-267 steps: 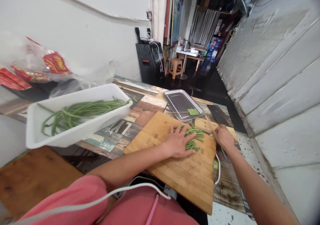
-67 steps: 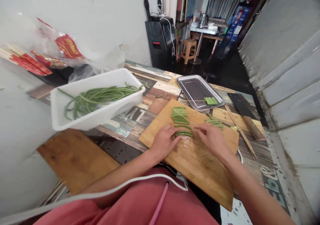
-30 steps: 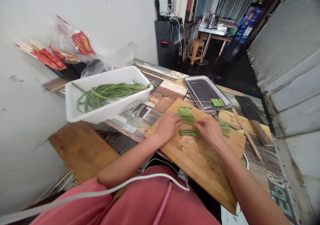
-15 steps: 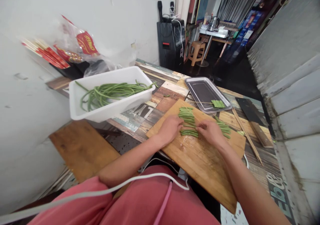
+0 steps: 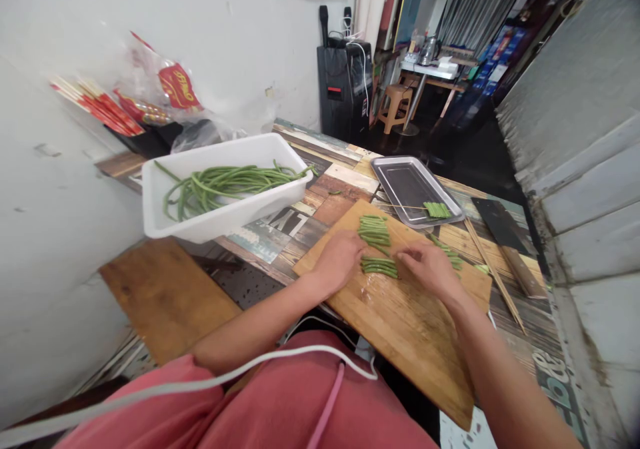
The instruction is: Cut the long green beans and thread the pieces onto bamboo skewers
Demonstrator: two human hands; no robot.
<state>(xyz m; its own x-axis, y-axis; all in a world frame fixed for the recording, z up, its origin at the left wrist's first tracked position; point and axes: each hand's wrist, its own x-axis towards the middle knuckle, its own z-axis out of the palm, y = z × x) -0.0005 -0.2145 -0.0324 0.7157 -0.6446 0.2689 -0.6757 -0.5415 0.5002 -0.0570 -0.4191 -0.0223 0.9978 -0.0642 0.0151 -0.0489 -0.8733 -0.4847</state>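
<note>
I judge that I am lining up short green bean pieces (image 5: 374, 232) side by side on the cutting board (image 5: 420, 342): one row sits farther from me, and a smaller group (image 5: 379, 266) lies just nearer. My left grip (image 5: 343, 259) is half curled at their left ends, and I cannot tell whether it pinches a piece or only rests there. My right grip (image 5: 430, 266) has thumb and finger drawn close by the right ends; whether something thin is between them, I can't make out. More loose pieces (image 5: 447, 252) lie beyond that grip. On the tray (image 5: 400, 186), a neat bundle (image 5: 437, 210) has a thin stick running out of it. As I see it, the next move calls for light, even pressure from both sides, keeping the pieces flat, parallel and level at the ends.
</note>
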